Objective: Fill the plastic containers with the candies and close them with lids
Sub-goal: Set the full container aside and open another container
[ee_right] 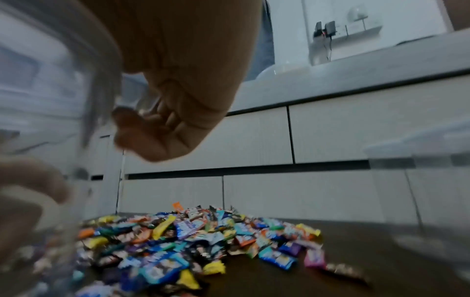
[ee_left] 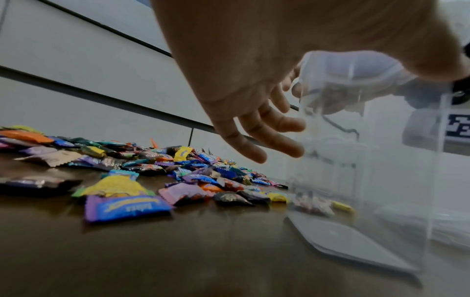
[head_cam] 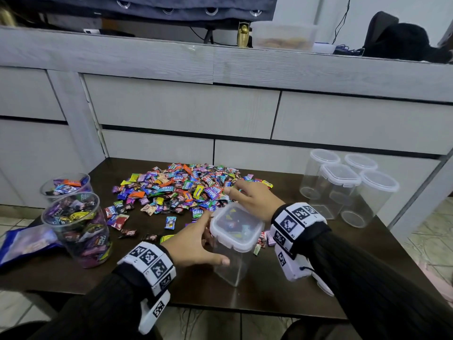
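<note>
**Two hands at a square lidded container**

A clear square container [head_cam: 232, 256] stands on the dark table [head_cam: 269, 298], just in front of the candy pile [head_cam: 186, 187]. The left hand [head_cam: 193, 244], fingers spread wide, touches its side. The right hand [head_cam: 255, 200], fingers curled, grips the lid [head_cam: 236, 229] at its far edge.

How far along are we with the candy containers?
Done: two round containers on the left are full of candy, though I see no lids on them. In hand: both hands, left hand and right hand, are at the lidded square container, which looks empty. Left: four empty lidded containers and the candy pile.
</note>
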{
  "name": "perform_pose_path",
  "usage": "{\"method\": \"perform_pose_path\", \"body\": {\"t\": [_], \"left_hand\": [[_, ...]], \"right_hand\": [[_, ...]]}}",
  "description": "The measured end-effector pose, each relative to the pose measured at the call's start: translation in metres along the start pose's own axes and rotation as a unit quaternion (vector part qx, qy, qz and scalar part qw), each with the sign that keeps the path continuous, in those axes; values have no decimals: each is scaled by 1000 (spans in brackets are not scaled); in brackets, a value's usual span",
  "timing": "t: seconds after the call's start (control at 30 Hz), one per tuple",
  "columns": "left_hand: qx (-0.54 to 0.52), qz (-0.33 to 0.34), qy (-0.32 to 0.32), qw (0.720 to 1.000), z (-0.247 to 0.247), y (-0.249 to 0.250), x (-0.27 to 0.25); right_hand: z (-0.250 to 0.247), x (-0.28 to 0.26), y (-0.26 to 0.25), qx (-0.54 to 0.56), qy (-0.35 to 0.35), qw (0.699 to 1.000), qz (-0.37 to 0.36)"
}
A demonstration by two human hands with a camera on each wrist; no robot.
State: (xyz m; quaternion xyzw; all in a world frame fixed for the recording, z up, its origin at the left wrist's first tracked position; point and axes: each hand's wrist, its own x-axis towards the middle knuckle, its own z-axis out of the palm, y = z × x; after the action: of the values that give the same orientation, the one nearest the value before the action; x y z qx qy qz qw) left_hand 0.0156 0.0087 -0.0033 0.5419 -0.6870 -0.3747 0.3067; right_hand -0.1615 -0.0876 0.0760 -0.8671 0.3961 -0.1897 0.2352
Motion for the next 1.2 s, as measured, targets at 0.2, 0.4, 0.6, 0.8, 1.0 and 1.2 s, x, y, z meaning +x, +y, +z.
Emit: {"method": "perform_pose_path", "body": {"t": [0.2,0.4,0.6,0.8,1.0,1.2], "left_hand": [[-48,60,16,997,9,10,9],[-30,50,37,998,18,9,17],[-9,36,18,999,22,9,21],[-17,30,11,999,22,11,20],[4,41,18,999,23,5,22],[2,44,41,998,26,7,22]], "right_hand": [[-5,4,-8,197,-21,978,70],[-8,-12,-3,-2,30,991,129],[8,-22,0,22,15,981,192],[15,-18,3,50,15,973,224],[15,-18,4,68,1,969,237],[7,-20,10,138,11,955,263]]}}
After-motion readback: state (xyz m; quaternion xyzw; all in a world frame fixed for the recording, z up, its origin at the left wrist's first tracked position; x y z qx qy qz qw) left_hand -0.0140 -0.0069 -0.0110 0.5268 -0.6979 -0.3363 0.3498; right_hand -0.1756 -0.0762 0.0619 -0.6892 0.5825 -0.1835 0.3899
